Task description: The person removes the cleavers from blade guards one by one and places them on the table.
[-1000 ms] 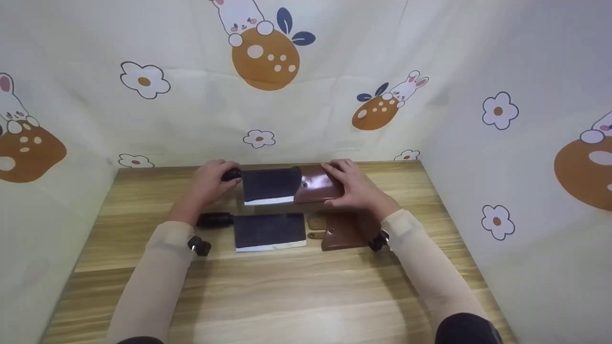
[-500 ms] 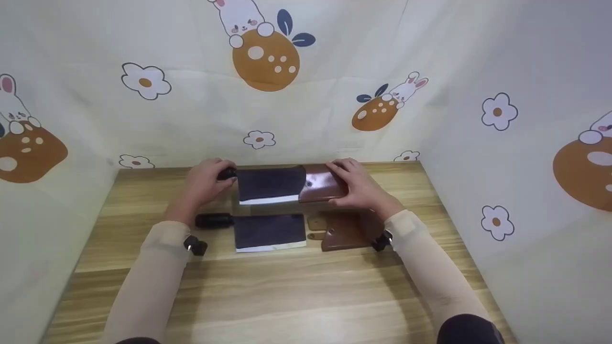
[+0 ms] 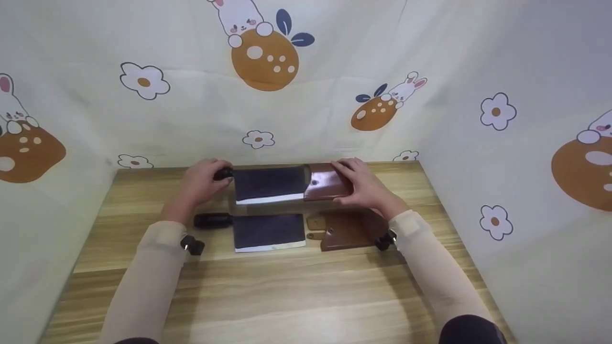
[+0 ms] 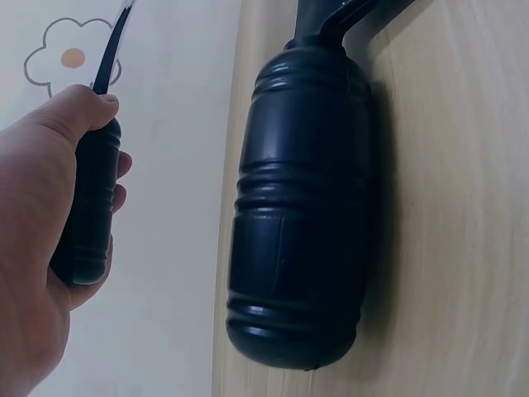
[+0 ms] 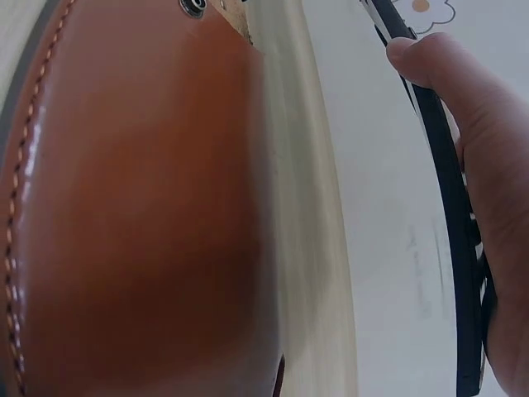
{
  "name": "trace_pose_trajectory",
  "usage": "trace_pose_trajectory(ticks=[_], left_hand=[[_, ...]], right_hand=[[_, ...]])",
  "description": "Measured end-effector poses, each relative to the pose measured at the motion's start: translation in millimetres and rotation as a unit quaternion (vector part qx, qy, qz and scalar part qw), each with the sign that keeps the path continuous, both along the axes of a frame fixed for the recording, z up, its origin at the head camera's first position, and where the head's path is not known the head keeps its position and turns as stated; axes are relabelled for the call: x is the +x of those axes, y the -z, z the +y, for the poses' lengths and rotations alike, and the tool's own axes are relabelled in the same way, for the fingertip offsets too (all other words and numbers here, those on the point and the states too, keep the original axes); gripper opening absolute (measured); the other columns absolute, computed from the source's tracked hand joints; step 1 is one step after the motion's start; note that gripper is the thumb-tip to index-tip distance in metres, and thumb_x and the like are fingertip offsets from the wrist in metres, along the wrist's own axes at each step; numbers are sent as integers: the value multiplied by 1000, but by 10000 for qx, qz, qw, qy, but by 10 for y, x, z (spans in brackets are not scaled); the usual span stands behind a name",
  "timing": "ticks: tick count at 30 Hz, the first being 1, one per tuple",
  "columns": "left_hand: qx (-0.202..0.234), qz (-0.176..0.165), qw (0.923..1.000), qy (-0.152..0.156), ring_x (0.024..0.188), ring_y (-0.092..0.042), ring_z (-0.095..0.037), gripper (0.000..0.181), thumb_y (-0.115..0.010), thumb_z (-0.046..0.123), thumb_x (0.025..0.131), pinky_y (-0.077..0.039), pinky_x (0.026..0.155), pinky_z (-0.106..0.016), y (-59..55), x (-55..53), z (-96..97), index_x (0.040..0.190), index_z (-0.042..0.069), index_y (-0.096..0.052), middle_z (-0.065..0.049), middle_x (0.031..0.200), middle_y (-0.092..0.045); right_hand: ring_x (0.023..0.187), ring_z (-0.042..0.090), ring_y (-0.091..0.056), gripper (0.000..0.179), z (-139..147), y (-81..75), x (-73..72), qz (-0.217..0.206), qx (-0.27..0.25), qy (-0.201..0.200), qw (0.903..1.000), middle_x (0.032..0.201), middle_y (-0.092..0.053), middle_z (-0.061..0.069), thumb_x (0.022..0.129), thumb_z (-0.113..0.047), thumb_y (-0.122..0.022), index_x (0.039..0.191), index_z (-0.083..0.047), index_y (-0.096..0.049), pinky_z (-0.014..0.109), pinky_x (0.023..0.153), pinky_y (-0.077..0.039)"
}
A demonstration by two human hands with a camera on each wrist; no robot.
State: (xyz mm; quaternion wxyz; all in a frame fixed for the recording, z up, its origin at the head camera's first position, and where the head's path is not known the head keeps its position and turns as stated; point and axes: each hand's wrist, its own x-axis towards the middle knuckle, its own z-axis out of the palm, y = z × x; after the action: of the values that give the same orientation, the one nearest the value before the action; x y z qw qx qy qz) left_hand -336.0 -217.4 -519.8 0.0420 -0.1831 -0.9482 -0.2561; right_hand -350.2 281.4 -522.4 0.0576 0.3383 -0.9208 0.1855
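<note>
At the back of the table, my left hand (image 3: 203, 179) grips the black ribbed handle (image 4: 95, 198) of a cleaver (image 3: 270, 184), its thumb along the top. The dark blade with a bright lower edge runs right into a glossy brown leather sheath (image 3: 327, 181), which covers its far end. My right hand (image 3: 363, 184) holds that sheath by its right part, thumb at the near edge and fingers over the far one. In the right wrist view, the sheath is seen edge-on under the thumb (image 5: 417, 62). The tip of the blade is hidden inside.
Nearer to me, a second cleaver (image 3: 268, 231) lies flat, its black handle (image 4: 297, 198) pointing left. To its right lies a second brown sheath (image 3: 351, 231) with stitching, snap and strap tabs. A patterned cloth (image 3: 201, 119) hangs behind the wood-grain table (image 3: 296, 296).
My left hand has drawn the cleaver to the left while my right hand moved the sheath slightly right. More of the blade shows outside the sheath. The second cleaver and sheath stay put.
</note>
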Motion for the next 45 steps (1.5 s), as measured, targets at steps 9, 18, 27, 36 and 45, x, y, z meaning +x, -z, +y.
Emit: trace_pose_trajectory(ticks=[9, 18, 27, 36, 45], left_hand=[[15, 85, 10000, 29, 121, -64, -46, 35, -77, 21, 104, -51, 104, -67, -11, -11, -79, 137, 9, -70, -23, 127, -69], [-119, -11, 9999, -27, 125, -63, -47, 36, -76, 23, 106, -50, 106, -69, -1, -15, -123, 138, 10, -70, -22, 130, -70], [-113, -32, 9999, -40, 125, -63, -47, 35, -76, 22, 106, -49, 107, -69, 32, -42, -137, 138, 10, -70, -23, 129, -70], [-313, -225, 9993, -33, 129, -61, -48, 38, -75, 22, 106, -48, 110, -69, 116, -89, -161, 142, 10, -68, -24, 134, -68], [-208, -457, 9987, -64, 129, -61, -47, 37, -74, 21, 106, -47, 111, -70, 244, -85, -161, 140, 10, -69, -24, 135, -68]], right_hand=[[153, 34, -40, 111, 153, -1, -31, -160, 51, 142, 9998, 166, -46, 12, 80, -57, -92, 171, -16, -43, 55, 126, -35], [152, 34, -42, 111, 295, 52, -109, -188, -10, 154, 9997, 166, -45, 13, 79, -54, -94, 170, -15, -45, 57, 124, -38], [156, 35, -37, 112, 356, 51, -112, -490, 121, 300, 9983, 169, -42, 12, 79, -52, -95, 172, -18, -42, 56, 127, -35], [159, 38, -35, 112, 384, 117, -158, -722, 249, 340, 9965, 173, -39, 15, 80, -50, -95, 173, -19, -40, 57, 129, -32], [161, 42, -33, 112, 396, 209, -205, -1061, 324, 414, 9930, 176, -35, 19, 80, -46, -95, 172, -13, -40, 59, 130, -29]])
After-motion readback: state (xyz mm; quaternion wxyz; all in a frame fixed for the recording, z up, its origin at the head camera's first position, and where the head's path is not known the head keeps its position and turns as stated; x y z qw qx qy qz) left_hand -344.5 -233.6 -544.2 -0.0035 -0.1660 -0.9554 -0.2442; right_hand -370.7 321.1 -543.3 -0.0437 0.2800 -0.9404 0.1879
